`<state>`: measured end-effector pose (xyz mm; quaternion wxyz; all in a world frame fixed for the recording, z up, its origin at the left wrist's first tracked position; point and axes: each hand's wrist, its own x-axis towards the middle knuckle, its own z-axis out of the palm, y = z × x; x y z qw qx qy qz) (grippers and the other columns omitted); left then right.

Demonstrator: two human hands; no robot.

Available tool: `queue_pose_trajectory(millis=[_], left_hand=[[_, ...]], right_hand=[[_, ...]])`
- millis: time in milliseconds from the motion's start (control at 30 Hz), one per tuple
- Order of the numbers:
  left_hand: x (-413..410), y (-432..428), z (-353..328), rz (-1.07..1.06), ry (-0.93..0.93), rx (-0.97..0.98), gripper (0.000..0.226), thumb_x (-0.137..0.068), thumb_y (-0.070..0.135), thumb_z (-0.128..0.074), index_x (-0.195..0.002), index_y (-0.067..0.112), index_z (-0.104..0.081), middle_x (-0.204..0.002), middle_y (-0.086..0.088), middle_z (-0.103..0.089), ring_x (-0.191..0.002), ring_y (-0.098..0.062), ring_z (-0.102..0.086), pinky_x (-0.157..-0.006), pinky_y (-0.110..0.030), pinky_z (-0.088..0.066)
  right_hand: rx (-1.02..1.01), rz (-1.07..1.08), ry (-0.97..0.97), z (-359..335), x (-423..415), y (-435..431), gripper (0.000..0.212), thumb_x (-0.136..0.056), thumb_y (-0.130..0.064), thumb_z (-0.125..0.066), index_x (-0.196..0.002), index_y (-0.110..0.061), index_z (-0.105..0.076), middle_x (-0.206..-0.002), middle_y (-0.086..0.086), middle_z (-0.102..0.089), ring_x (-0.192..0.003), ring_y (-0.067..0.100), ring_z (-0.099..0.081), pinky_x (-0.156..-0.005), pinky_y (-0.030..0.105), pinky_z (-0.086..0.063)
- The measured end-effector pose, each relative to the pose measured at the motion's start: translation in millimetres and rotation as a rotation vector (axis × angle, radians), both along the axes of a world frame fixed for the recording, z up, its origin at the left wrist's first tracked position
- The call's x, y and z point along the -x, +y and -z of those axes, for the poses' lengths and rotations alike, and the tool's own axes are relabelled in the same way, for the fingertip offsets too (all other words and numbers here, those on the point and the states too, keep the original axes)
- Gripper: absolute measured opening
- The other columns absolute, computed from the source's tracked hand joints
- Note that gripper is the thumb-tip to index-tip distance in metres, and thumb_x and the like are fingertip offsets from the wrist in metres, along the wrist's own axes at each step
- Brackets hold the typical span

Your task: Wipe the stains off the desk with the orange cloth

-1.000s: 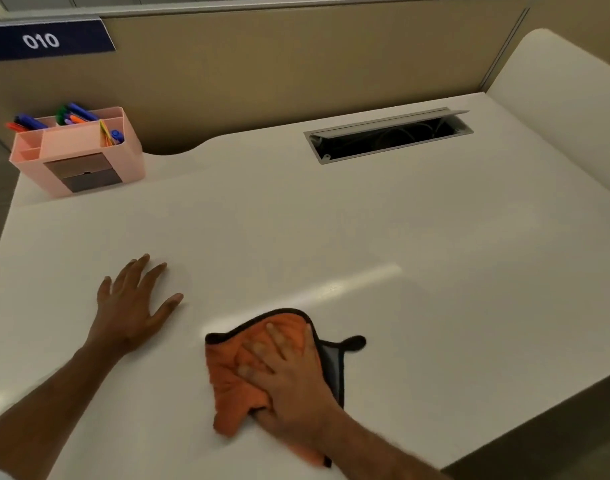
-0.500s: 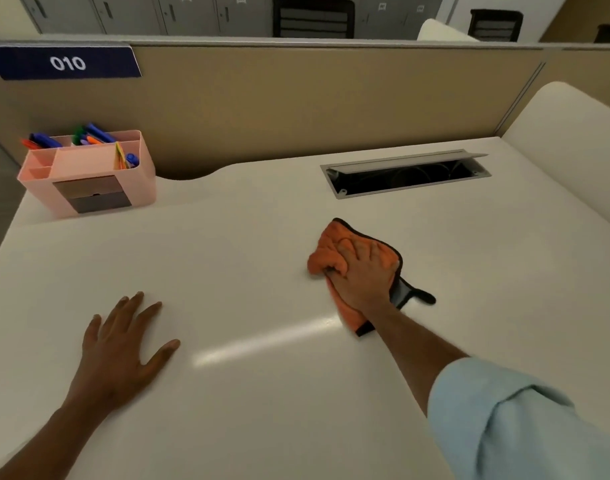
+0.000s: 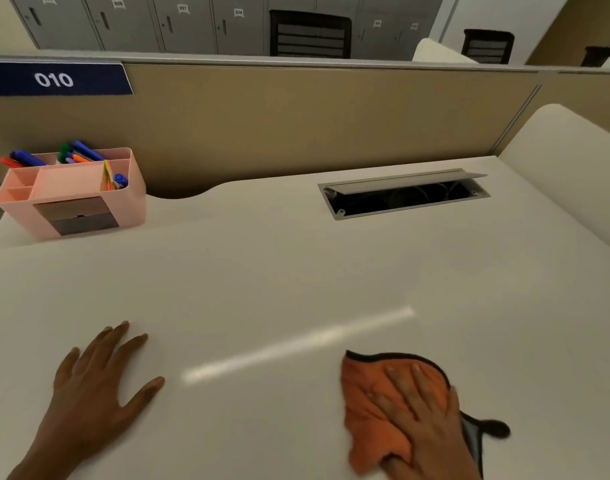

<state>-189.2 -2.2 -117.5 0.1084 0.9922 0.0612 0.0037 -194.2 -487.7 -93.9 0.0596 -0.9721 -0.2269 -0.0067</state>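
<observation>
The white desk (image 3: 296, 265) bears a pink organizer (image 3: 71, 199), an orange cloth (image 3: 369, 410) and both flat hands.

The orange cloth (image 3: 369, 414) lies crumpled at the lower right of the frame, flat on the desk (image 3: 296, 271); it has a dark trim along its upper edge and a grey underside showing at its right side; the desk is a pale, glossy white surface filling the frame's middle, with no stain discernible.

A pink organiser (image 3: 71, 199) holding coloured pens (image 3: 78, 155) stands far left below a blue "010" sign (image 3: 54, 79), well apart from an open cable tray (image 3: 404, 195)
</observation>
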Motion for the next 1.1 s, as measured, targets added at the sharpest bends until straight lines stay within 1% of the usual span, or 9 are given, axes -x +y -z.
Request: queue_pose_trajectory(millis=[133, 267, 467, 667, 733, 833, 933, 1067, 1100], left_hand=[[-3, -1, -1, -0.022, 0.008, 0.005, 0.082, -0.076, 0.082, -0.027, -0.138, 0.030, -0.046, -0.154, 0.004, -0.036, -0.144, -0.021, -0.029, -0.113, -0.053, -0.021], [-3, -2, 0, -0.015, -0.005, -0.013, 0.081, -0.077, 0.080, -0.028, -0.136, 0.029, -0.048, -0.150, 0.015, -0.030, -0.142, -0.019, -0.031, -0.112, -0.054, -0.023], [-6, -9, -8, -0.011, -0.010, -0.002, 0.084, -0.077, 0.081, -0.026, -0.131, 0.024, -0.055, -0.145, 0.012, -0.036, -0.138, -0.023, -0.038, -0.108, -0.057, -0.027], [-11, -14, -13, -0.053, -0.080, 0.063, 0.086, -0.073, 0.083, -0.028, -0.125, 0.024, -0.062, -0.144, 0.015, -0.040, -0.142, 0.013, -0.004, -0.105, -0.057, -0.032], [-12, -14, -14, -0.068, -0.080, 0.052, 0.085, -0.074, 0.083, -0.029, -0.123, 0.022, -0.063, -0.141, 0.008, -0.047, -0.142, 0.008, -0.014, -0.103, -0.057, -0.034], [-11, -15, -17, -0.043, -0.045, 0.026, 0.082, -0.077, 0.081, -0.029, -0.123, 0.021, -0.063, -0.141, -0.004, -0.053, -0.134, -0.018, -0.040, -0.103, -0.060, -0.035], [-7, -14, -17, -0.031, -0.042, 0.012, 0.082, -0.079, 0.079, -0.028, -0.127, 0.021, -0.060, -0.145, -0.006, -0.051, -0.134, -0.027, -0.045, -0.106, -0.061, -0.034], [-2, -13, -19, -0.041, -0.062, 0.049, 0.082, -0.082, 0.075, -0.028, -0.138, 0.019, -0.048, -0.150, -0.006, -0.043, -0.138, -0.025, -0.040, -0.112, -0.055, -0.029], [1, -13, -20, -0.052, -0.077, 0.072, 0.080, -0.083, 0.074, -0.029, -0.139, 0.019, -0.046, -0.150, -0.007, -0.042, -0.137, -0.026, -0.042, -0.112, -0.054, -0.031]], right_hand=[[-0.023, 0.143, 0.046, 0, -61, 7, 0.080, -0.063, -0.066, -0.052, -0.139, -0.040, -0.047, -0.151, 0.003, -0.043, -0.138, 0.037, -0.038, -0.096, 0.073, -0.031], [0.055, 0.207, 0.015, 4, -167, 35, 0.074, -0.078, -0.074, -0.041, -0.145, -0.045, -0.031, -0.158, -0.005, -0.027, -0.146, 0.029, -0.022, -0.108, 0.064, -0.018], [0.012, 0.104, 0.038, 16, -280, 107, 0.076, -0.080, -0.081, -0.032, -0.147, -0.048, -0.020, -0.160, -0.002, -0.020, -0.147, 0.032, -0.015, -0.106, 0.076, -0.010], [-0.075, 0.151, 0.021, 11, -351, 173, 0.074, -0.079, -0.080, -0.037, -0.145, -0.048, -0.025, -0.159, 0.000, -0.023, -0.145, 0.035, -0.016, -0.106, 0.073, -0.004], [-0.097, 0.186, 0.061, 10, -359, 196, 0.077, -0.079, -0.080, -0.035, -0.147, -0.045, -0.022, -0.160, 0.003, -0.019, -0.146, 0.037, -0.013, -0.105, 0.074, 0.000], [-0.121, 0.139, 0.080, 12, -347, 238, 0.083, -0.078, -0.084, -0.028, -0.149, -0.042, -0.018, -0.161, 0.007, -0.016, -0.147, 0.039, -0.010, -0.107, 0.071, 0.002], [-0.160, -0.034, 0.005, 12, -309, 285, 0.080, -0.079, -0.079, -0.035, -0.147, -0.037, -0.028, -0.157, 0.010, -0.026, -0.144, 0.040, -0.018, -0.108, 0.063, 0.005], [-0.138, -0.252, -0.079, 8, -241, 325, 0.074, -0.082, -0.071, -0.044, -0.144, -0.033, -0.036, -0.153, 0.009, -0.037, -0.141, 0.038, -0.027, -0.097, 0.044, 0.038], [-0.127, -0.298, -0.061, 8, -225, 328, 0.075, -0.082, -0.072, -0.041, -0.145, -0.034, -0.032, -0.155, 0.007, -0.034, -0.143, 0.038, -0.022, -0.094, 0.046, 0.041]])
